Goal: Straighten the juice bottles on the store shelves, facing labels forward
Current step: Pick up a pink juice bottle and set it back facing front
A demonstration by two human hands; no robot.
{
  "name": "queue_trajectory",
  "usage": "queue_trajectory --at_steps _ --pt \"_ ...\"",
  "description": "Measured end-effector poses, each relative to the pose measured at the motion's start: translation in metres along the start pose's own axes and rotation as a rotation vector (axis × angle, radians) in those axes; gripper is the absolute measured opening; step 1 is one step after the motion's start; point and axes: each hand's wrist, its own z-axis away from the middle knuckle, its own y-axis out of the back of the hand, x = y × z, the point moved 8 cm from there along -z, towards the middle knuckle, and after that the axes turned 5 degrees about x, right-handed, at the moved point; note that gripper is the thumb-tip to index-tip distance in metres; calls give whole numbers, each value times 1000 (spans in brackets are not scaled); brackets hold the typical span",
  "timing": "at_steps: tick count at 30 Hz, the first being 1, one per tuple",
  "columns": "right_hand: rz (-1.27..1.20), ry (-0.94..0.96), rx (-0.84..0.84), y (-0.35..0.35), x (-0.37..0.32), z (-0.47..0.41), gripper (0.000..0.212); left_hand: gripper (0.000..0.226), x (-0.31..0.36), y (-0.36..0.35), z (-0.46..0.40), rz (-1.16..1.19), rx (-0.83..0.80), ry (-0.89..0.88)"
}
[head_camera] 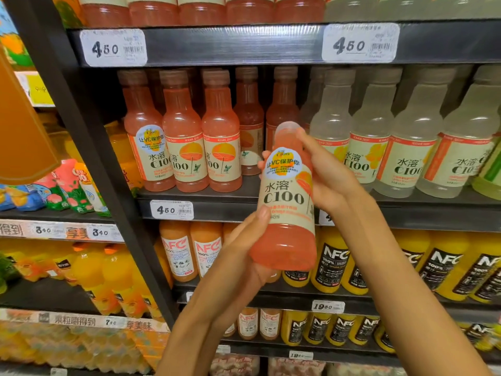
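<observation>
A pink C100 juice bottle (287,202) is held in front of the middle shelf (217,198), tilted slightly, its label facing me. My left hand (244,253) cups its lower body from the left, thumb on the label. Around the neck and upper right side curls my right hand (328,175). Behind, a row of pink C100 bottles (184,147) stands on the shelf with labels forward. There is a gap at the shelf's front where two pink bottles (249,123) stand further back.
Pale C100 bottles (406,147) fill the shelf's right half. Orange and black-labelled NFC juice bottles (333,261) stand on the shelf below. More pink bottles sit on the top shelf. A dark upright post (89,147) divides off a left shelving bay with other drinks.
</observation>
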Motion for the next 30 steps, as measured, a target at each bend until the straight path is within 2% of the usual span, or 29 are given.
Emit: queue_trajectory --at_steps 4,9,13,18,21,23,25,30 --pt "70 -49 -95 -3 3 0 32 60 8 -7 3 179 -46 6" --pt "135 -51 -89 -6 3 -5 28 52 8 -8 2 282 -101 10" --pt "138 73 -72 -8 -7 -11 36 61 -1 4 -5 6 3 -22" --pt "181 334 -157 -17 -25 -14 23 40 7 13 -19 -374 70 -203" --pt "303 470 -180 -22 -34 -16 20 42 20 17 -34 -443 129 -314" --pt "330 536 -123 -20 -42 -20 20 49 26 22 -44 -433 175 -366" --pt "339 600 -64 -17 -51 -26 20 57 31 26 -55 -442 219 -417" --pt "276 683 -15 -18 -69 -35 21 58 43 34 -78 -523 353 -543"
